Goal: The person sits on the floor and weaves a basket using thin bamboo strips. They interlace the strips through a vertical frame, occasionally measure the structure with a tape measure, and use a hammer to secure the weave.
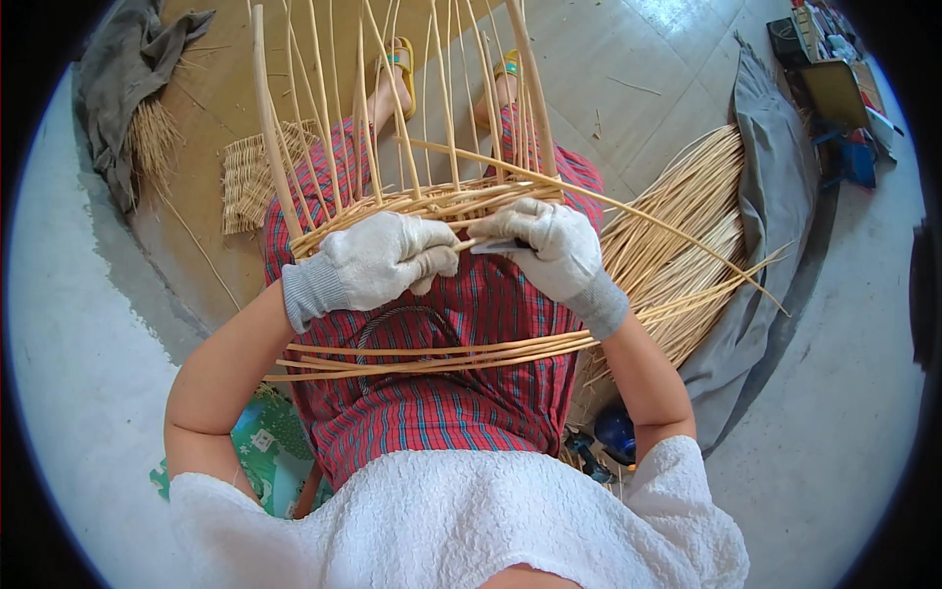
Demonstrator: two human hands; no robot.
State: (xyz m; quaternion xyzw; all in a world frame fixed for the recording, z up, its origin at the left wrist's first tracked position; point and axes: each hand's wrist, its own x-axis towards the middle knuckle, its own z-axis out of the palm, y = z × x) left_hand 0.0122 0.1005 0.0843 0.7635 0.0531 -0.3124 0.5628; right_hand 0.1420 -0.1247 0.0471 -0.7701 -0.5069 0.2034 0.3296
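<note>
A half-woven wicker basket frame [432, 203] lies across my thighs, its thin upright stakes and two thicker end posts pointing away from me. My left hand [378, 257], in a white knitted glove, is closed on the end of a wicker rod [467, 244] at the near edge of the weave. In my right hand [554, 245], gloved too, is a small knife [498, 247]; its grey blade lies close to that rod. Whether the blade touches the rod I cannot tell. The knife's handle is hidden in the glove.
Several loose rods [442, 361] lie across my lap. To the right, a big bundle of wicker rods [677, 245] rests by a grey cloth [775, 196]. A woven piece [257, 177] is on the floor at left, below another cloth-covered bundle [154, 133]. Tools and boxes [834, 83] stand far right.
</note>
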